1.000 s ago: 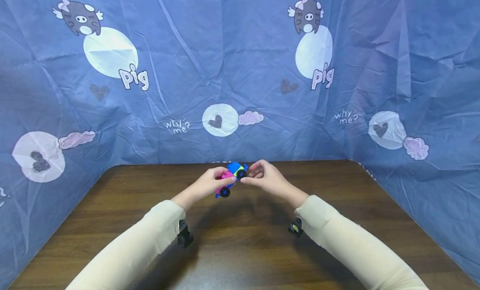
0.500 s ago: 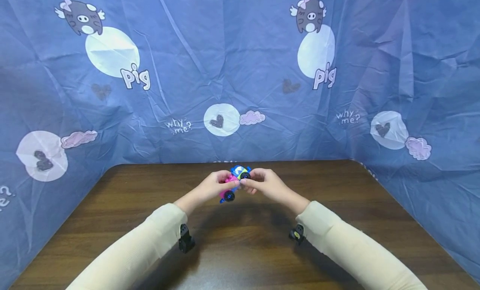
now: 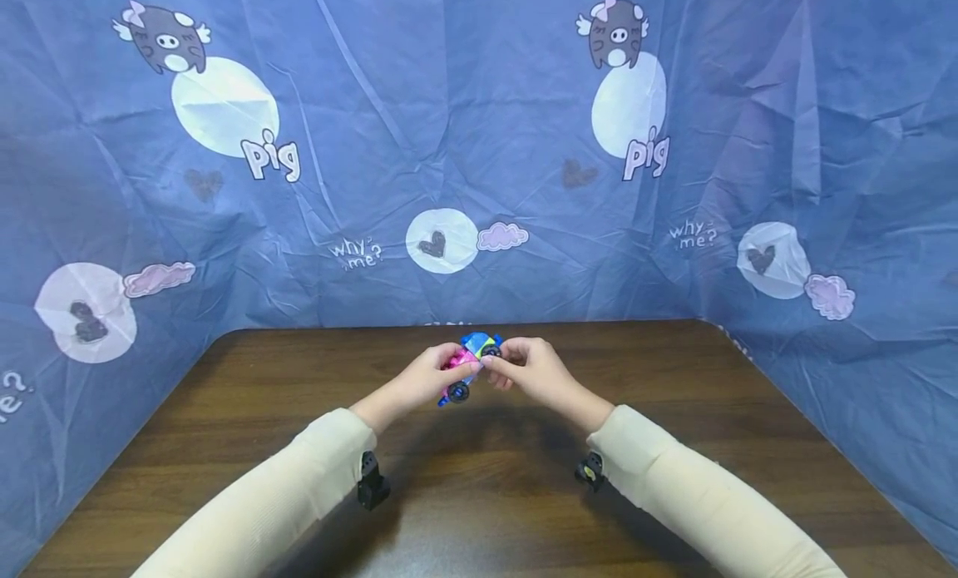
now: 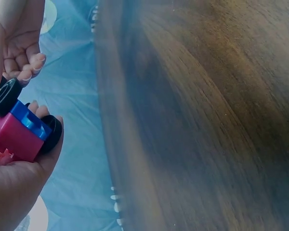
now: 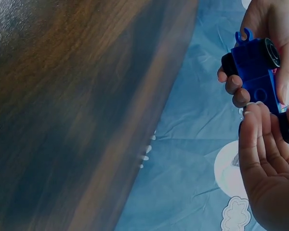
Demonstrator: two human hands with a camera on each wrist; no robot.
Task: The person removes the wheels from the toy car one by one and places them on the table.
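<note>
A small toy car (image 3: 477,343) with a pink and blue body, a yellow-green patch and black wheels is held up above the table. The left hand (image 3: 424,380) grips its pink end, thumb on the near side. At the blue end, the right hand (image 3: 540,376) pinches around a black wheel (image 3: 490,352) with thumb and fingers. The right wrist view shows the blue underside of the toy car (image 5: 254,67), with a hook-like clip at one end. In the left wrist view, its pink body (image 4: 20,137) lies in the left palm.
The brown wooden table (image 3: 479,495) extends below both forearms. Behind it hangs a blue printed cloth (image 3: 464,129) along the back and sides. Black wrist cameras (image 3: 372,481) are fastened below the sleeves.
The right fingers have closed in on the wheel at the toy car's blue end. Both hands and the toy car have shifted slightly toward the person and rightward.
</note>
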